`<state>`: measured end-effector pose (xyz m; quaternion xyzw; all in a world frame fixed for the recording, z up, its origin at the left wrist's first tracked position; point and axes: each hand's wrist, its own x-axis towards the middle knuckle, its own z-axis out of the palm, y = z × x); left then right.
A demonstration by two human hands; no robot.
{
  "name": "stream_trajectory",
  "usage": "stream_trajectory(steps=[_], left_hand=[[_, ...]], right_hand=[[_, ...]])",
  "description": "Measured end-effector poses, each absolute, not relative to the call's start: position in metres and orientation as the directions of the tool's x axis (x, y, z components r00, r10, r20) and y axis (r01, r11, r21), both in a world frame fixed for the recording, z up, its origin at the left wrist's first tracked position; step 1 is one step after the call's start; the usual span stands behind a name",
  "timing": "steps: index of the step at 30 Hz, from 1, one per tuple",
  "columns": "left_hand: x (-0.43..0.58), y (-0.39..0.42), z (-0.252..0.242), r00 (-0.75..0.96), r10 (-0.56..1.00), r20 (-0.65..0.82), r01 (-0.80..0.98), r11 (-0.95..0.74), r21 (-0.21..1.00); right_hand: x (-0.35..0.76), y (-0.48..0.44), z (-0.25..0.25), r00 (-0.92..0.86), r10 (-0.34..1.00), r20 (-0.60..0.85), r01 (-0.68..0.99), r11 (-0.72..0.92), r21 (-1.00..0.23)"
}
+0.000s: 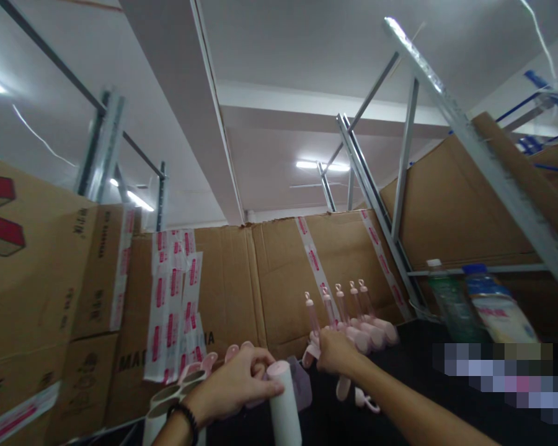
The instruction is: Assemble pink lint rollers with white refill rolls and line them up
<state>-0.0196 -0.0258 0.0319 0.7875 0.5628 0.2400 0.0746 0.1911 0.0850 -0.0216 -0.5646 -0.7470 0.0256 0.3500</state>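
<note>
My left hand (pixel 235 384) is closed round a white cylindrical roll (pixel 284 402), fingers wrapped near its top; a dark band sits on that wrist. My right hand (pixel 335 350) is closed on a pink handle (pixel 312 319) standing among a row of several pink handled pieces (pixel 363 322) on a dark surface. More pink pieces (pixel 235 353) lie just behind my left hand. What lies under my right palm is hidden.
Cardboard walls (pixel 242 279) with red-and-white tape stand behind. Stacked boxes (pixel 32 272) rise at left. Metal rack posts (pixel 469 142) lean at right, with two bottles (pixel 474 303) below. White tubes (pixel 167 396) sit at lower left. A pixelated patch covers the lower right.
</note>
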Motion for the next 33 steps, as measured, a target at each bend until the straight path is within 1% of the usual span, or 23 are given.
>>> stream_trajectory(steps=[7, 16, 22, 27, 31, 33], left_hand=[[-0.0193, -0.0236, 0.0307, 0.267, 0.926, 0.268, 0.824, -0.364, 0.435], [-0.019, -0.0258, 0.031, 0.248, 0.928, 0.276, 0.837, -0.349, 0.422], [-0.0171, -0.0283, 0.0314, 0.265, 0.926, 0.268, 0.818, -0.363, 0.446], [-0.015, -0.0294, 0.0328, 0.237, 0.926, 0.292, 0.847, -0.345, 0.405], [-0.0135, -0.0294, 0.0325, 0.245, 0.939, 0.243, 0.83, -0.332, 0.448], [-0.0141, -0.0285, 0.0317, 0.252, 0.937, 0.241, 0.823, -0.339, 0.455]], right_hand=[[0.1876, 0.0875, -0.0178, -0.053, 0.816, 0.576, 0.79, 0.387, -0.476], [0.1825, 0.0901, -0.0172, -0.014, 0.791, 0.611, 0.742, 0.418, -0.525], [0.1829, 0.0871, -0.0148, 0.015, 0.788, 0.615, 0.761, 0.39, -0.519], [0.1838, 0.0863, -0.0132, 0.016, 0.786, 0.618, 0.775, 0.381, -0.505], [0.1837, 0.0864, -0.0127, 0.016, 0.782, 0.622, 0.781, 0.379, -0.497], [0.1833, 0.0863, -0.0121, 0.018, 0.782, 0.623, 0.783, 0.377, -0.495]])
